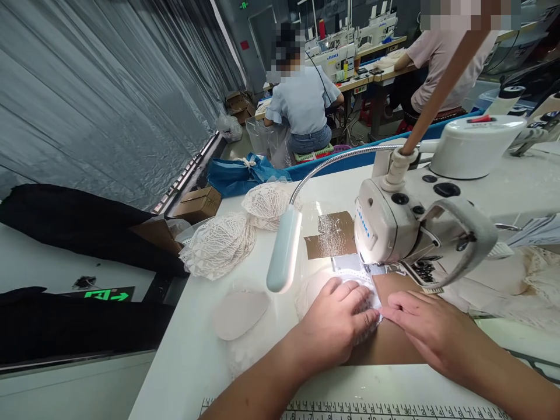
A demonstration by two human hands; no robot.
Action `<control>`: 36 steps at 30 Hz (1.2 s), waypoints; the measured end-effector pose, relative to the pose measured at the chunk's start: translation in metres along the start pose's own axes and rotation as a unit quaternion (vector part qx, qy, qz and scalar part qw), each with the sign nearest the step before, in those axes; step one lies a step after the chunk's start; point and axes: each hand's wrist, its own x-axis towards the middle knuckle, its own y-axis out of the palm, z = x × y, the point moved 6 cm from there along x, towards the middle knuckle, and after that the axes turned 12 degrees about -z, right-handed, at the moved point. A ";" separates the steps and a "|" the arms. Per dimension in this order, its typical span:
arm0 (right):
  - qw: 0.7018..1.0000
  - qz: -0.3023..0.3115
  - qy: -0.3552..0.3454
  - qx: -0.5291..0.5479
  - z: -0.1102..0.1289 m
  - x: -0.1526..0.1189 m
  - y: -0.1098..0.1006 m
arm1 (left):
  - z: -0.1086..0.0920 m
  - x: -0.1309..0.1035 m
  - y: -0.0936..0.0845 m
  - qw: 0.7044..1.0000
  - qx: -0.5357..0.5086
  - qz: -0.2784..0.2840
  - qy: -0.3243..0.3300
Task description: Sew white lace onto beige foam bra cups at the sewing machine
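A white lace piece [318, 287] lies under the sewing machine's head [385, 221], close to the needle area. My left hand [339, 318] rests over the lace, its fingers curled on top and its thumb at the right edge. At that same edge, my right hand [422, 326] has thumb and index finger closed on the fabric, the other fingers folded. Beneath the hands is a brown sheet [385, 347] on the table. The needle and presser foot are mostly hidden behind the machine head.
Stacked lace pieces [219, 245] and a beige oval pad [242, 315] lie to the left. A gooseneck lamp [284, 248] arches over the table. A printed ruler [350, 408] runs along the front edge. Two people sit beyond, near other sewing machines [335, 61]. More lace fabric [503, 286] lies right.
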 end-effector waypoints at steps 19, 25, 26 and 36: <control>0.998 -0.065 -0.017 -0.011 0.006 0.004 -0.005 | 0.001 0.000 0.013 0.998 -0.009 -0.005 -0.056; 0.997 -0.073 0.001 -0.016 0.005 0.008 -0.007 | 0.005 0.004 0.011 0.999 0.002 -0.005 -0.049; 0.997 -0.077 0.003 -0.019 0.005 0.009 -0.007 | 0.007 0.005 0.010 0.999 0.006 -0.005 -0.046; 0.990 -0.118 -0.003 -0.079 0.005 0.022 -0.010 | 0.027 0.014 0.009 1.000 0.015 0.005 -0.012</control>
